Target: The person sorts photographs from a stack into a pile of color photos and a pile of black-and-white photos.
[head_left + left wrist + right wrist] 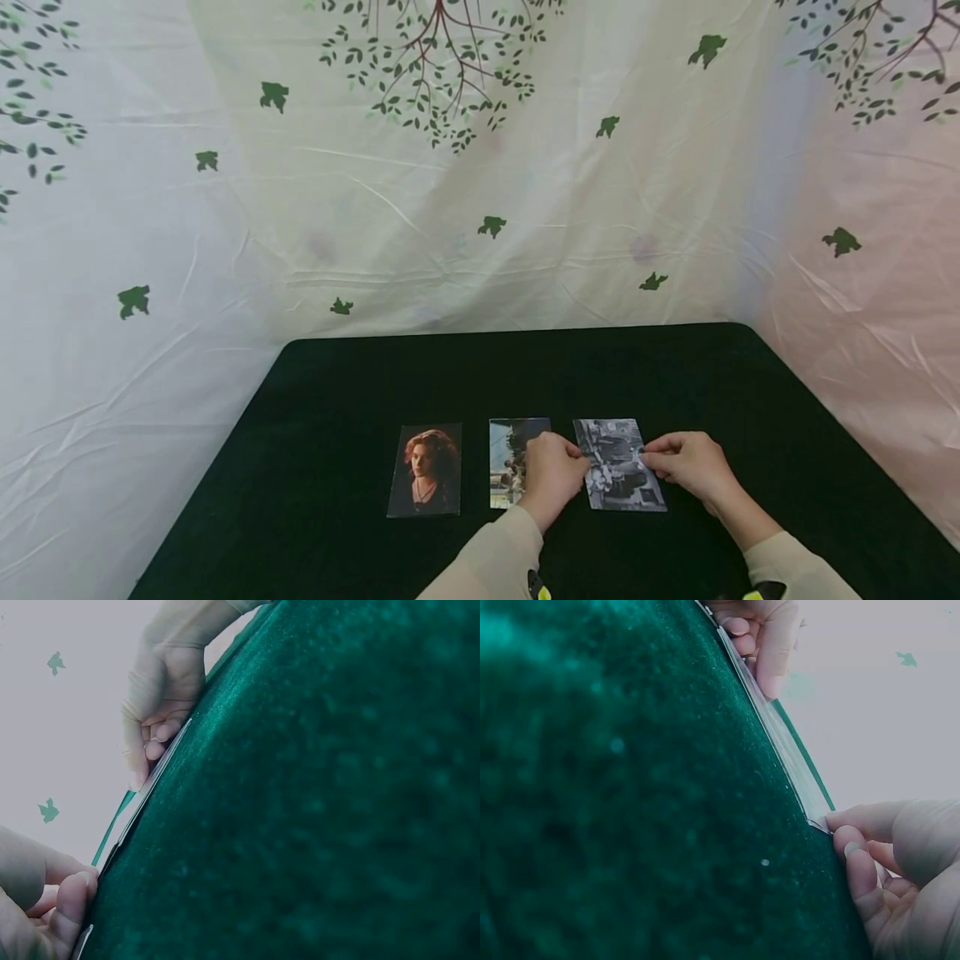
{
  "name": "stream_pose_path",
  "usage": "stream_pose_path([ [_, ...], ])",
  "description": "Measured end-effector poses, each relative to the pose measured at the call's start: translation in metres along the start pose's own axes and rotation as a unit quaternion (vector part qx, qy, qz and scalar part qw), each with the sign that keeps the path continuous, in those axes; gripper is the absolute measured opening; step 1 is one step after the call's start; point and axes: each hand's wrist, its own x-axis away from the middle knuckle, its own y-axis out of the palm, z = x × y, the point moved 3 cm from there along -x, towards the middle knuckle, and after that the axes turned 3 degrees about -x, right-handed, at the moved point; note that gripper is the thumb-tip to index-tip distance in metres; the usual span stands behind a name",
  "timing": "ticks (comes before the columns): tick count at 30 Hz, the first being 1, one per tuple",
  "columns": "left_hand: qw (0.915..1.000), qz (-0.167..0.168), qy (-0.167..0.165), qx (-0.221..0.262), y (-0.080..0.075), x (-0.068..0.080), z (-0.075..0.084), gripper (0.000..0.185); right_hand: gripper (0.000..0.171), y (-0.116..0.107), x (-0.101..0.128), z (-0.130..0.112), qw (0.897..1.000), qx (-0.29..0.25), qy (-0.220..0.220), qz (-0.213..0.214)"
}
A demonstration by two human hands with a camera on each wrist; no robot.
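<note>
Three photos lie in a row on the dark green table [337, 392]. My left hand [576, 457] pinches the left edge of the black-and-white photo [618, 467], and my right hand [649, 454] pinches its right edge. The photo lies flat or nearly flat on the cloth. In the left wrist view my left hand [71, 889] sits at the photo's near edge [142, 796], with the right hand [142, 769] at the far one. The right wrist view shows my right hand [838, 829] on the photo [784, 754], opposite the left hand [769, 671].
A portrait photo of a red-haired person [425, 471] lies at the left. A middle photo [504, 454] is partly covered by my left hand. A white sheet with leaf prints [480, 167] hangs behind and beside the table.
</note>
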Motion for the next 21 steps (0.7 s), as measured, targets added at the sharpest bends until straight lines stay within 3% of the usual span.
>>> stream_pose_path([
  [6,0.9998,-0.016,0.010,0.000,-0.004,0.001,0.005,0.011,0.030,-0.001,0.001,-0.001,1.000,-0.007,0.004,-0.002],
  [9,0.9992,-0.030,0.018,0.021,-0.017,0.004,0.009,0.006,0.031,0.001,0.002,-0.003,1.000,-0.017,0.008,-0.007],
  [12,0.9989,-0.026,0.037,0.014,-0.039,0.007,0.012,0.006,0.032,0.002,0.003,-0.004,0.999,-0.037,0.010,-0.014],
  [15,0.9979,-0.013,0.056,-0.029,-0.068,0.011,0.008,0.010,0.037,0.001,0.005,-0.006,0.998,-0.054,0.003,-0.020],
  [21,0.9910,0.013,0.059,-0.120,-0.120,0.016,-0.016,0.020,0.048,-0.002,0.017,-0.023,0.998,-0.056,-0.030,-0.027],
])
